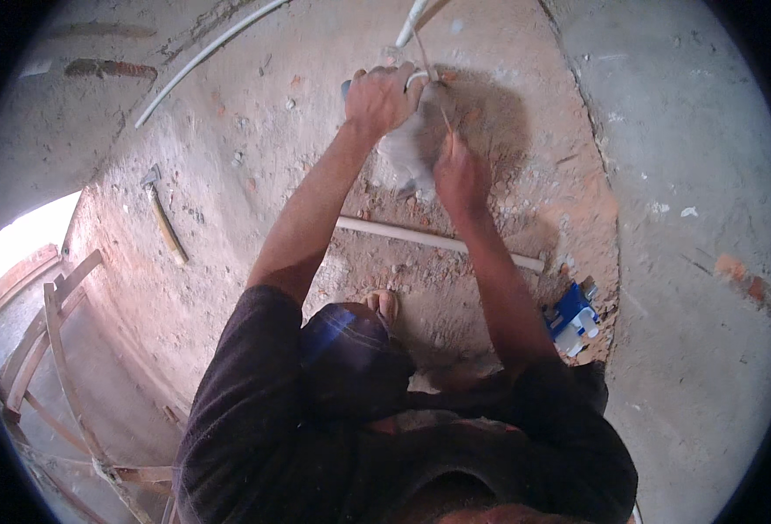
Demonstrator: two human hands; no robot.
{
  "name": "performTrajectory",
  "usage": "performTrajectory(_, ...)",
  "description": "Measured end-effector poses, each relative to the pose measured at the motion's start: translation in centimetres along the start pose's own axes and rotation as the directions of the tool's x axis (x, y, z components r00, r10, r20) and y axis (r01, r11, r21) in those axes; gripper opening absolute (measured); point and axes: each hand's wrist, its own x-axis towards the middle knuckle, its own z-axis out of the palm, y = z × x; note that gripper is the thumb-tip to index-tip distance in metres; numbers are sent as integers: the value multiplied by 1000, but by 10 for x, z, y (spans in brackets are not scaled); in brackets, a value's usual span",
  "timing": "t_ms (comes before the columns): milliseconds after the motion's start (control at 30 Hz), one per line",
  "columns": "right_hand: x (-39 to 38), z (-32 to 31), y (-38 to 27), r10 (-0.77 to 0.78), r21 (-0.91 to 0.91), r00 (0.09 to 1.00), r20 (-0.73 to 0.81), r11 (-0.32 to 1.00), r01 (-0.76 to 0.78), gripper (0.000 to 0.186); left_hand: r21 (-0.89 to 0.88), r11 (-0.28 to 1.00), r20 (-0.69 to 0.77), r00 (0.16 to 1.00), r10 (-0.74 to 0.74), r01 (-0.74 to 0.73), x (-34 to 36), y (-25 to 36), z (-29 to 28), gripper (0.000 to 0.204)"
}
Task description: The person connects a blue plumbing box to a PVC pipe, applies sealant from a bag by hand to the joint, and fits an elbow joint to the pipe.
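Observation:
My left hand (381,100) is closed at the top of a blurred grey-white bulky thing (407,148), whose kind I cannot make out. A small dark end pokes out beside its knuckles, and a pale curved piece (417,77) shows by the fingers. Slightly nearer and to the right, my right hand (461,179) is closed on a thin brownish cord-like strip (444,115). That strip runs up past the left hand toward a white pipe (410,24). Both hands are low over rubble-strewn ground; the fingers are partly hidden.
A pale pipe (394,230) lies across the ground below my hands. A wooden-handled hammer (167,218) rests at left, a thin white pipe (206,61) farther up. Blue-and-white packaging (573,319) lies near my right forearm. Wooden framing (53,341) stands lower left; a grey wall (682,175) rises right.

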Motion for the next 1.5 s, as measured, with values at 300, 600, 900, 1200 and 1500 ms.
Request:
performTrajectory(300,13,13,-1,30,-58,999,12,998,-30,29,12,1000,-22,1000,11,-11,-3,-3,3,37)
performTrajectory(600,28,18,-4,-25,-62,999,-42,998,22,30,34,999,3,1000,-4,4,-3,-3,5,34)
performTrajectory(900,52,22,-11,-82,-118,986,-145,991,65,20,84,996,15,999,41,-42,-4,-6,19,30)
performTrajectory(1200,66,26,-2,-132,-120,988,-83,985,121,22,66,997,24,999,48,-50,-2,3,8,30)
performTrajectory(1500,56,19,-1,-84,-83,996,-20,993,82,26,35,999,33,999,27,-28,-5,1,14,36)
